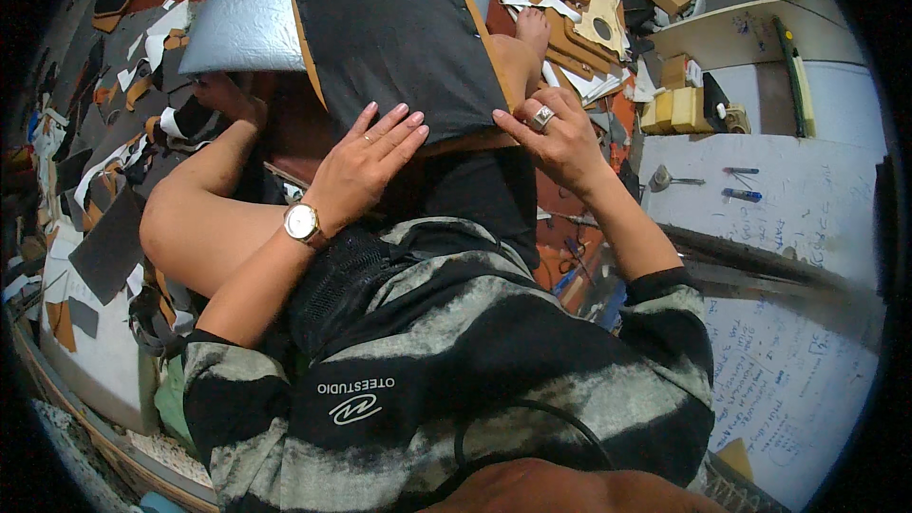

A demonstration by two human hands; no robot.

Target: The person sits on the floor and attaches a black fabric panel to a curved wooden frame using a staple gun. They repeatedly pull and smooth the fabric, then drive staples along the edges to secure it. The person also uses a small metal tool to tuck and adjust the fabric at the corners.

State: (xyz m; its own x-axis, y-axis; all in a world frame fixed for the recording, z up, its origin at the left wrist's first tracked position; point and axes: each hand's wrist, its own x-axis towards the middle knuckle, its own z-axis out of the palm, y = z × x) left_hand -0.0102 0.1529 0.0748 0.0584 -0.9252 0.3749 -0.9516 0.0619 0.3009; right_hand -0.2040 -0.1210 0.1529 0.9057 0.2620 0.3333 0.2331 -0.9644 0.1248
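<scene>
A dark fabric-covered panel (389, 28) with a tan board edge rests on my lap, sloping away from me. My left hand (366, 166), with a wristwatch and a ring, lies flat on the panel's near edge, fingers spread. My right hand (556, 138), wearing a ring, pinches the panel's near right corner where the dark covering meets the tan board. My knees and a bare foot (532, 33) show beside the panel.
A grey padded sheet (242, 19) lies beyond the panel. Scraps of grey, tan and white material (114, 161) litter the floor at left. Cut tan boards (579, 0) lie at the back. At right stands a white worktable (788, 199) with pens, small blocks (674, 109) and a long tool.
</scene>
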